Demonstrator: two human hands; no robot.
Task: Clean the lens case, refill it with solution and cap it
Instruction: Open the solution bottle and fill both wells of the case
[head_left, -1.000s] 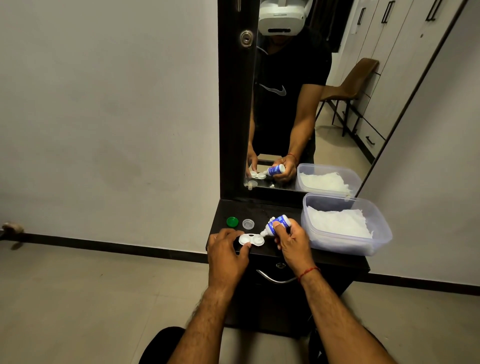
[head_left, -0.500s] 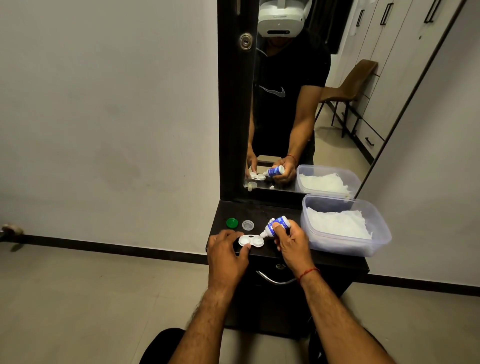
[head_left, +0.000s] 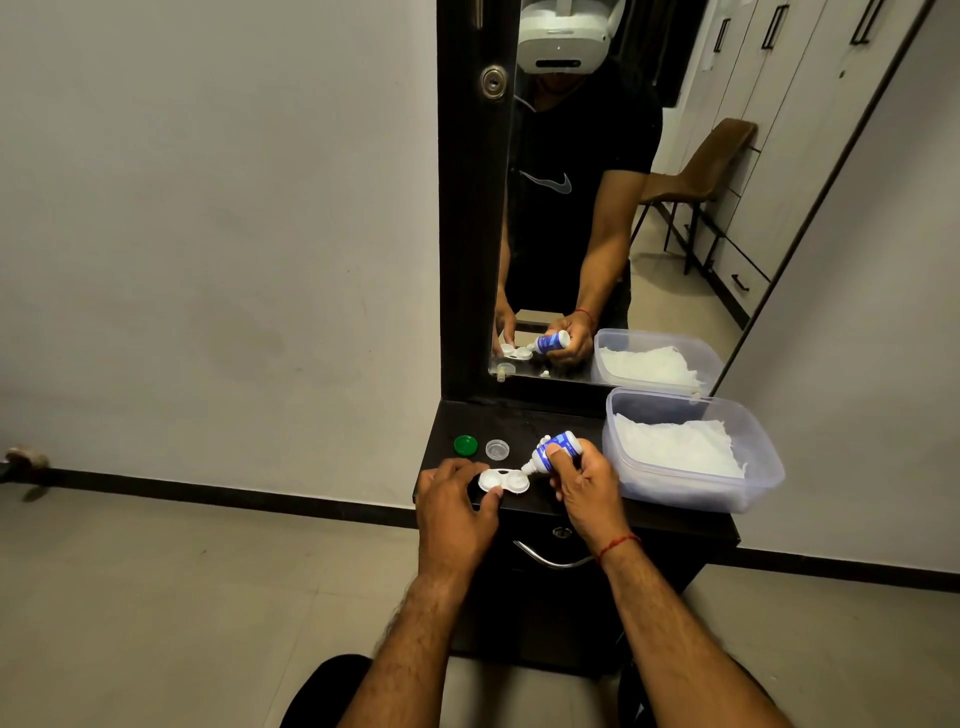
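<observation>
A person standing at a dark dressing unit (head_left: 519, 421) holds a white twin-well contact lens case (head_left: 503, 479) flat on its top, near the front edge. The left hand (head_left: 452, 506) curls round the case's left end, with the thumb against its near side. The right hand (head_left: 587, 483) grips a small blue-and-white solution bottle (head_left: 556, 448), tilted with its nozzle down over the case's right-hand well; from this distance it cannot be made out whether the tip touches the case. Both wells are uncovered. Just behind the case lie a green cap (head_left: 465, 445) and, beside it to the right, a clear cap (head_left: 497, 449), apart from each other. A clear plastic container (head_left: 691, 493) on the right of the top holds what appears to be crumpled white tissue (head_left: 675, 447). A red thread (head_left: 618, 543) circles the right wrist. The mirror (head_left: 571, 208) behind reflects the hands, bottle and case
</observation>
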